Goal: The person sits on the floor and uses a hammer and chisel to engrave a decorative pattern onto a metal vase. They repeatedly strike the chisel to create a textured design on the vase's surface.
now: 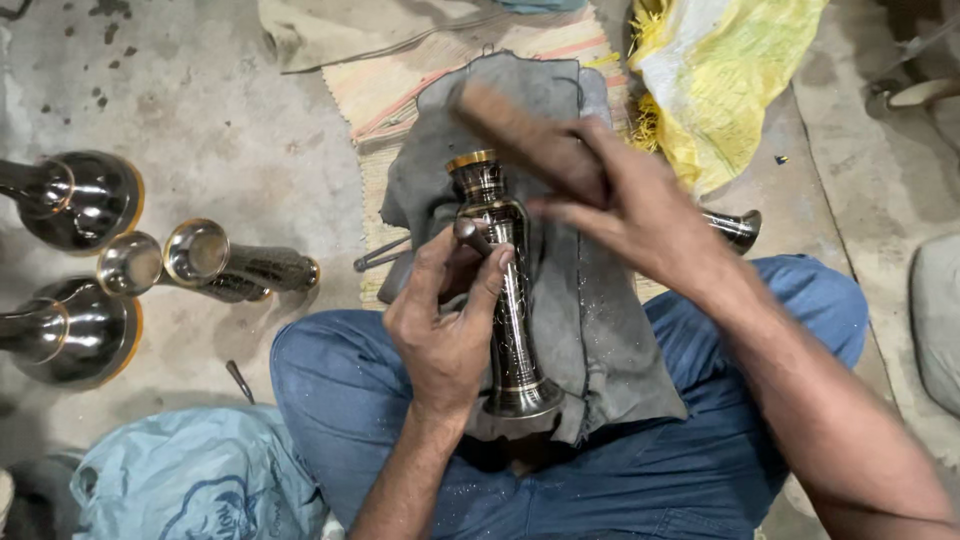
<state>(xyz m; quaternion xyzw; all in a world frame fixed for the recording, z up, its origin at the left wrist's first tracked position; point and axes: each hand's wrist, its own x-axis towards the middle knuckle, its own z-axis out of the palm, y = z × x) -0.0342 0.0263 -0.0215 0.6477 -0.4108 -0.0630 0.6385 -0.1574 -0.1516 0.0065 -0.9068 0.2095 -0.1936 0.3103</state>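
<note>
A tall dark metal vase [505,290] with a brass rim and fine engraved lines lies lengthwise on a grey cloth [590,300] across my lap. My left hand [445,320] is closed on a small chisel-like punch [470,234], its tip pressed to the vase's upper body. My right hand [620,200] grips a wooden mallet [525,140], blurred, raised just above the punch and the vase neck.
Several dark brass-rimmed vases lie on the concrete floor at left [75,200], [240,262], [65,335]. Another vase piece [738,228] pokes out by my right forearm. A yellow plastic sack [720,80] is at the back right, a light blue bag [200,480] at front left, a woven mat [400,90] under the cloth.
</note>
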